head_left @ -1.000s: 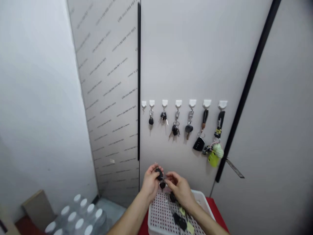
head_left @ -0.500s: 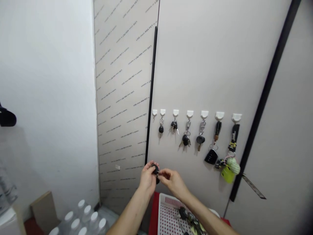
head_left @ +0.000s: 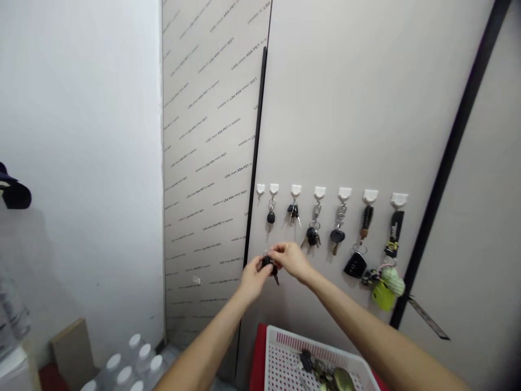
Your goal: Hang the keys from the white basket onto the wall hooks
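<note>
While the left hand (head_left: pixel 253 278) pinches the black-headed keys (head_left: pixel 267 263) above the white basket (head_left: pixel 280 363), the right hand (head_left: pixel 292 260) has fingers closed at their ring (head_left: pixel 266 252); best steady the heads, leaving the ring unobstructed.

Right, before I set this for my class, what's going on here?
A person is handling a dark key set with both bare hands, in front of a pale panel. The left hand holds its dark body; the right hand pinches near its top. Above them runs a row of seven white hooks, six with keys hanging; what hangs on the leftmost is too small to identify. More keys lie in the white basket below.
</note>
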The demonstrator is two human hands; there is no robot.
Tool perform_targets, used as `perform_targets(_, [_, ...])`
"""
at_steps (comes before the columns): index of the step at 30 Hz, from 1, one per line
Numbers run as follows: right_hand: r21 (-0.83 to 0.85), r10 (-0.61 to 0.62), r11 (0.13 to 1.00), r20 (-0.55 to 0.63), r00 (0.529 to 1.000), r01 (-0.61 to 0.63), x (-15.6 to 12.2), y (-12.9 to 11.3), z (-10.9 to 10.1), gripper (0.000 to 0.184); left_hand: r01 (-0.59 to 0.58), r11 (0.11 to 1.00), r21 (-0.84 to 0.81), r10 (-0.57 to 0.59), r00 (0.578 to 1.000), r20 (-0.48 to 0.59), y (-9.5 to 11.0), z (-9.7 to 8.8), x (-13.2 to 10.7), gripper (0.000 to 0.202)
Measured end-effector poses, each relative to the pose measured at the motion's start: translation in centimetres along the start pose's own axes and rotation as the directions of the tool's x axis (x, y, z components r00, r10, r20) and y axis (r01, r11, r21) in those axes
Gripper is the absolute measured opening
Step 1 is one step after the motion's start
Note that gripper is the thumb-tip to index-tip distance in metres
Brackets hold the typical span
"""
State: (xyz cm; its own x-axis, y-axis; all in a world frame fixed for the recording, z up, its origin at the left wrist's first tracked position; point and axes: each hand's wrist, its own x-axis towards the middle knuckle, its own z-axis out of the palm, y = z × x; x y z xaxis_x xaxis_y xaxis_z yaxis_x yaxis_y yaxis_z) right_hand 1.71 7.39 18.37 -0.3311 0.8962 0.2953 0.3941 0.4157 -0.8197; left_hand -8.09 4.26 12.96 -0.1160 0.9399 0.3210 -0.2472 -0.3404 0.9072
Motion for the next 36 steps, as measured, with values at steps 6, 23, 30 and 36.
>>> perform_targets(6, [-0.053,-0.173,0.985,-0.218,0.961,0.165,5.3,-4.5,-0.7,0.010,-0.056,0.996,-0.067,0.044,0.985,-0.168,5.0,0.4,5.8,0.024])
perform_targets(23, [-0.472,-0.346,0.862,-0.280,0.896,0.185,9.3,-7.3,-0.8,0.030,-0.231,0.933,0.277,0.301,0.922,-0.244,8.0,-0.1,13.9,0.018])
perform_targets(30, [-0.523,-0.463,0.804,-0.251,0.850,0.283,8.0,-6.6,-0.9,0.031,-0.219,0.973,0.068,0.226,0.967,-0.116,8.1,0.7,12.6,0.022])
perform_targets(36, [-0.574,-0.452,0.782,-0.254,0.855,0.243,8.0,-6.4,-0.6,0.032,-0.207,0.976,0.066,0.215,0.966,-0.143,8.1,0.7,12.3,0.018])
